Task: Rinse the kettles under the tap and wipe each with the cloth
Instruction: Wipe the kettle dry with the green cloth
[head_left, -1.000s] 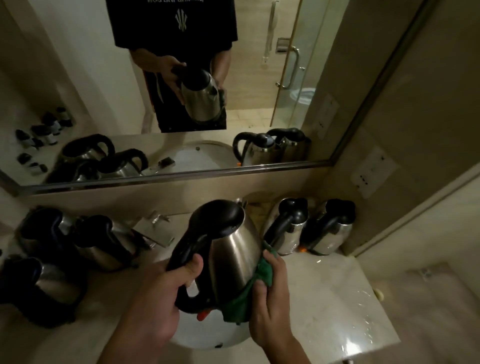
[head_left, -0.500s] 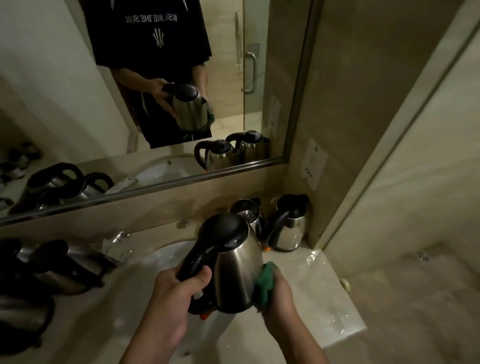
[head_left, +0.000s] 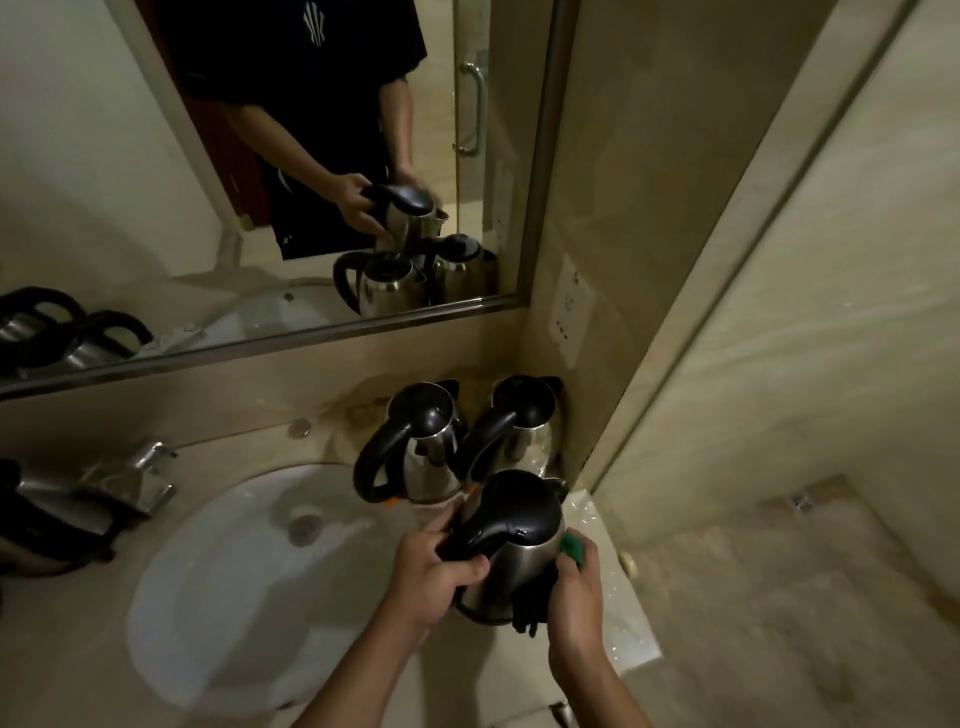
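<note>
On the dim marble counter (head_left: 628, 644) beside the sink (head_left: 218, 597), the left hand (head_left: 431, 577) grips the kettle (head_left: 511, 551) handle. The right hand (head_left: 576, 597) clutches the green cloth (head_left: 572, 546) against its steel side. The mirrored shirt print is unreadable.

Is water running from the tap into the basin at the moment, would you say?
No: the tap shows no stream, and the white basin beneath it holds no visible flow.

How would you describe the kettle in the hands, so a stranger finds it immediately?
Start at the white sink; right of it, three steel kettles cluster near the corner. It is the nearest kettle: the left hand grips its handle and the right hand presses a green cloth against it.
</note>
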